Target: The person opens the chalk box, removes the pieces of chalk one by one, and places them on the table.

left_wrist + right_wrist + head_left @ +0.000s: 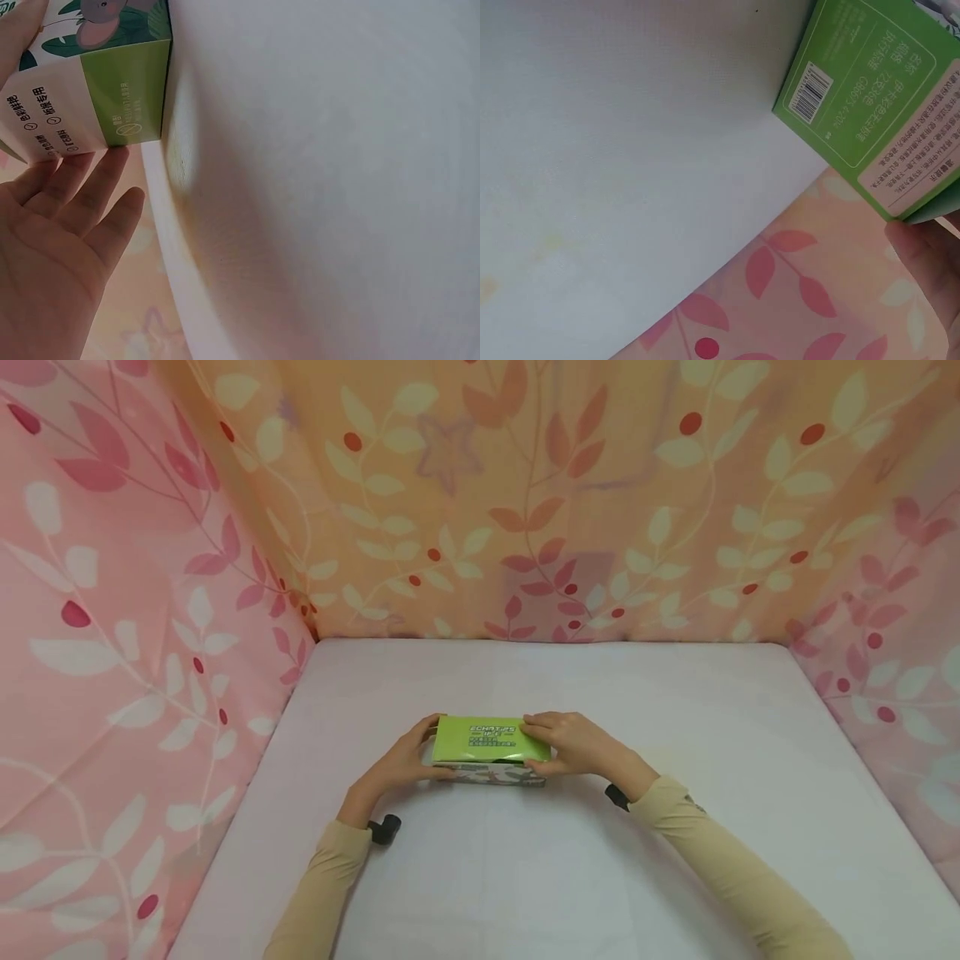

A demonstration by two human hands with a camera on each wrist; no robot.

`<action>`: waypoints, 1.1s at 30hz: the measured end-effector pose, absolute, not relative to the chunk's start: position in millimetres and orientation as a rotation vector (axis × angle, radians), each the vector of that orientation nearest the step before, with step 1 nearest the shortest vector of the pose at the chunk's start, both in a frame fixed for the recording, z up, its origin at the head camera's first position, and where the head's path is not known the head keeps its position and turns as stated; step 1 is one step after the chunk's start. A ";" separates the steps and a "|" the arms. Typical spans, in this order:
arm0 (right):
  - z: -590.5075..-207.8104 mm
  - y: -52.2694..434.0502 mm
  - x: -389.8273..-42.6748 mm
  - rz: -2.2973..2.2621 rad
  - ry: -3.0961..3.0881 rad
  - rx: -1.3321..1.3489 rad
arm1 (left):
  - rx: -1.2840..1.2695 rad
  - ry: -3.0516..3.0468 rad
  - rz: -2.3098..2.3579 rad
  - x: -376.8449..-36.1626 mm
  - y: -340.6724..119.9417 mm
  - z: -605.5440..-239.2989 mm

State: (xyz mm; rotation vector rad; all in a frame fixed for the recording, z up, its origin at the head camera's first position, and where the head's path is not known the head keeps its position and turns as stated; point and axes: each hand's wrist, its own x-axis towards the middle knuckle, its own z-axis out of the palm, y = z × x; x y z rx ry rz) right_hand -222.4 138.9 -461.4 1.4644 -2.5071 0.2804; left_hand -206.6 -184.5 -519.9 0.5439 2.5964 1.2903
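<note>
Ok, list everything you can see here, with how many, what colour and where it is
box: one, green top with white printed sides, on the table near the middle, held at both ends
table: one, white cover, fills the lower part of the head view
curtains: three sides, orange behind, pink on the left and right, all with a leaf and berry pattern
wrist cameras: two, black, one on each wrist
sleeves: two, beige, reaching in from the bottom edge
left hand: one, holds the box's left end
right hand: one, holds the box's right end, fingers over the top
</note>
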 end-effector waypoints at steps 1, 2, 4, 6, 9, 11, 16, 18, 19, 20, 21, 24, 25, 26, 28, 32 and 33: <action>-461.4 138.8 -222.8 0.275 -2.495 1.470 | 0.544 2.597 1.292 -206.8 -184.2 -519.9; -461.3 138.7 -223.1 0.268 -2.482 1.475 | 0.539 2.596 1.295 -206.9 -184.0 -519.9; -461.2 138.5 -223.5 0.253 -2.461 1.484 | 0.530 2.591 1.299 -207.2 -183.6 -519.8; -461.7 138.2 -223.7 0.244 -2.444 1.489 | 0.516 2.587 1.296 -207.2 -183.4 -519.7; -461.9 137.7 -224.2 0.247 -2.422 1.494 | 0.513 2.581 1.298 -207.2 -183.4 -519.1; -462.3 137.5 -225.1 0.257 -2.405 1.499 | 0.517 2.585 1.290 -207.2 -183.4 -518.8; -462.7 138.1 -230.4 0.357 -2.376 1.476 | 0.594 2.591 1.282 -206.8 -184.4 -517.7; -461.2 137.9 -232.8 0.428 -2.390 1.455 | 0.636 2.584 1.291 -206.9 -184.6 -517.2; -459.9 137.8 -233.7 0.472 -2.404 1.440 | 0.648 2.585 1.289 -207.1 -184.6 -517.1; -458.2 137.8 -234.5 0.518 -2.426 1.423 | 0.660 2.584 1.288 -207.2 -184.6 -517.0; -456.4 137.9 -235.0 0.560 -2.453 1.408 | 0.662 2.585 1.287 -207.3 -184.8 -517.1; -451.9 139.1 -237.9 0.701 -2.575 1.315 | 0.617 2.578 1.286 -207.2 -185.4 -518.1; -450.5 139.8 -239.5 0.769 -2.628 1.265 | 0.593 2.579 1.279 -207.1 -185.7 -518.2; -449.1 140.4 -241.5 0.845 -2.680 1.210 | 0.581 2.577 1.280 -207.2 -185.7 -518.3; -448.9 141.0 -247.6 0.997 -2.778 1.081 | 0.566 2.575 1.276 -207.5 -185.6 -518.8; -452.6 139.6 -260.5 1.248 -2.838 0.879 | 0.573 2.576 1.274 -208.4 -184.6 -519.8; -454.5 138.9 -263.5 1.292 -2.830 0.842 | 0.575 2.573 1.276 -208.4 -184.5 -520.2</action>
